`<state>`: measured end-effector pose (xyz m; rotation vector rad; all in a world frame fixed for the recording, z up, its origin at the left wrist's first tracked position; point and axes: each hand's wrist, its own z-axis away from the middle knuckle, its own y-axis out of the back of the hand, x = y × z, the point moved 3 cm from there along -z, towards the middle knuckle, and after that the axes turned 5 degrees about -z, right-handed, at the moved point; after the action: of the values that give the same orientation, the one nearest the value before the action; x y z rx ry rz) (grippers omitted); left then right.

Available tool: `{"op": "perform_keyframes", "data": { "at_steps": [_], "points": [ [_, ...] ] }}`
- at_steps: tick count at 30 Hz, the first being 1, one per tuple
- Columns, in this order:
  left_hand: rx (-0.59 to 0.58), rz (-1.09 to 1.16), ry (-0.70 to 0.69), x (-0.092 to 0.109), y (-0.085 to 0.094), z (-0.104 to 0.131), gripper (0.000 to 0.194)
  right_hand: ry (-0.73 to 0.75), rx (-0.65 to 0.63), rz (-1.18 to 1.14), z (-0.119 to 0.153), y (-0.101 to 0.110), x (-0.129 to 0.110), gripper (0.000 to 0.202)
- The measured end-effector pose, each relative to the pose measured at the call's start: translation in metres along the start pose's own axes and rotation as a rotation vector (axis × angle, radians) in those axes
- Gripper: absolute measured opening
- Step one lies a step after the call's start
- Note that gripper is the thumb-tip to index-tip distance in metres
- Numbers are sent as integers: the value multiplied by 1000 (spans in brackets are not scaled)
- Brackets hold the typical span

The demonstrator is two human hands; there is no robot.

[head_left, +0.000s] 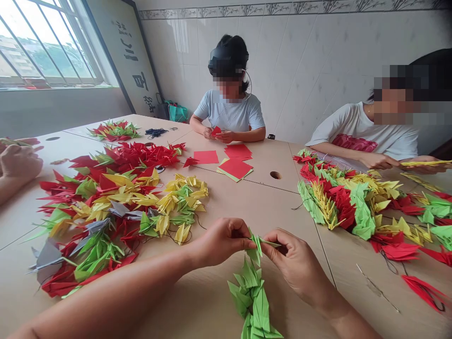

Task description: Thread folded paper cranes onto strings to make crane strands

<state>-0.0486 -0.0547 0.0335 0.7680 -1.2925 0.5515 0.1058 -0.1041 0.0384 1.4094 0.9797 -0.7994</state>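
Note:
Near the bottom centre, my left hand (226,240) pinches the left side of a green folded paper piece (254,249). My right hand (294,259) grips the same piece from the right, its thumb and fingers closed on a pointed end. Just below my fingers, a chain of green folded paper pieces (256,301) lies on the table and runs toward the bottom edge. Whether the held piece is joined to that chain cannot be made out.
A heap of red, yellow and green folded paper (106,197) covers the left; more strings (363,207) lie right, beside a needle-like tool (377,288). Red paper squares (236,168) lie ahead. Two people sit opposite; another person's hands (21,162) show at left.

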Motion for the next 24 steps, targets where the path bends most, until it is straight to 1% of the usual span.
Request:
{"op": "perform_keyframes", "data": {
  "at_steps": [3, 7, 10, 18, 24],
  "points": [
    [-34, 37, -7, 1, 1, -1, 25, -30, -18, -54, 0, -1, 0, 22],
    [-71, 78, 24, 0, 2, -2, 29, -115, -82, -186, -1, 0, -1, 27],
    [-81, 112, 30, -1, 3, -3, 30, -145, -123, -228, -2, 1, -1, 29],
    [-96, 87, 33, 1, 3, -3, 31, -155, -102, -254, -3, 2, -1, 30],
    [-140, 61, 42, -2, 2, -2, 32, -153, -92, -262, -3, 3, -1, 35]
  ]
}}
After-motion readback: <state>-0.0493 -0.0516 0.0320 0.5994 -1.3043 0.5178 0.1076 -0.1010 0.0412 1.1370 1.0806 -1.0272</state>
